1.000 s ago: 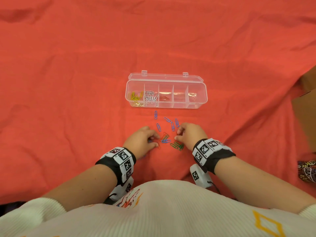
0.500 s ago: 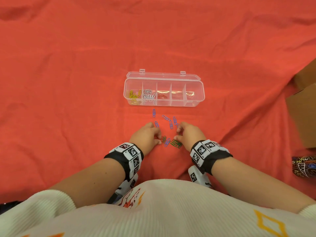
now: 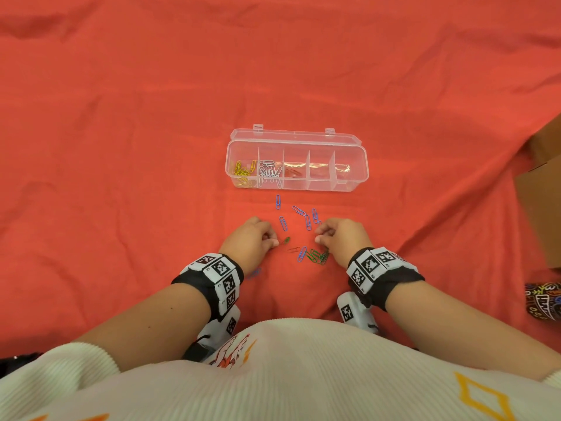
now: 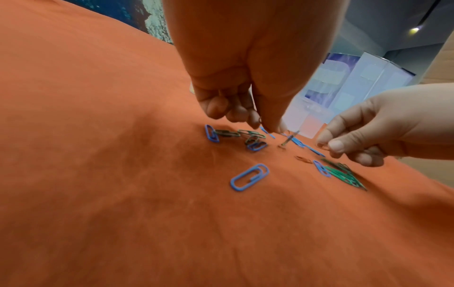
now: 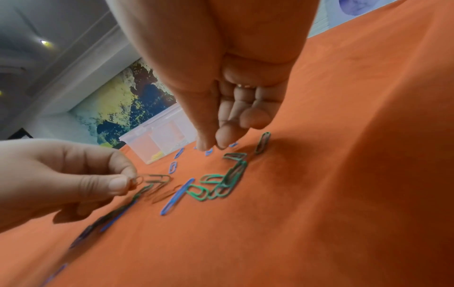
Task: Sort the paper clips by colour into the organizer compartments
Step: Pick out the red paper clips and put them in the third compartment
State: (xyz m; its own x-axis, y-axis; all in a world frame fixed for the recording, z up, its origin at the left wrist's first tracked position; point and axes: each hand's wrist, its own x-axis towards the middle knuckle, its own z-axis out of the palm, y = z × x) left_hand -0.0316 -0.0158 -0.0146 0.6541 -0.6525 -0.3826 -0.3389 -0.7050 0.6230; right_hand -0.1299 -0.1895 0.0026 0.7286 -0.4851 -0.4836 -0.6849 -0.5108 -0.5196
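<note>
The clear organizer (image 3: 349, 186) stands open on the red cloth, with yellow clips (image 3: 243, 173) in its leftmost compartment, white clips (image 3: 268, 173) in the second and red ones (image 3: 294, 173) in the third. Just in front of it lie several blue clips (image 3: 283, 223), a bunch of green clips (image 3: 317, 256) and one red clip (image 3: 293, 250). My left hand (image 3: 274, 242) pinches a red clip (image 5: 136, 179) between thumb and forefinger, beside a green clip (image 3: 285, 240). My right hand (image 3: 317, 235) pinches another red clip (image 4: 323, 145) above the green bunch.
A cardboard box (image 3: 543, 189) stands at the right edge, with a patterned object (image 3: 543, 299) in front of it. The red cloth (image 3: 121, 147) is wrinkled and covers the whole table. One more blue clip (image 3: 254, 272) lies under my left wrist.
The bunched clips between my hands have been pulled apart. Both hands have shifted slightly and now each pinches a red clip just off the cloth.
</note>
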